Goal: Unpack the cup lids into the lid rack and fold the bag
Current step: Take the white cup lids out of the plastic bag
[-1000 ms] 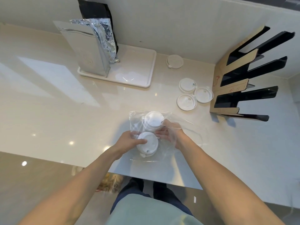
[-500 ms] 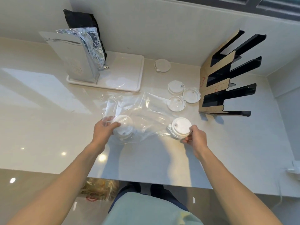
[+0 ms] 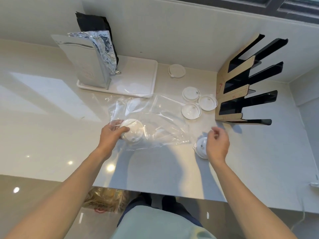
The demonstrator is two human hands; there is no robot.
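Observation:
A clear plastic bag lies spread on the pale counter. My left hand grips its left end around a stack of white cup lids still inside. A second stack of white lids sits on the counter outside the bag, partly hidden by my right hand, which hovers just above it with fingers apart and nothing in them. Three loose lids lie close to the black and cardboard lid rack at the right. Another lid lies near the back wall.
A white tray at the back holds a silver foil pouch with a black bag behind it. The counter's front edge runs just below my wrists. A crinkled bag sits under the counter.
My right hand pulled one lid stack out of the bag to the right, set it down and let go. The bag stretched out flat; my left hand kept hold of the other stack.

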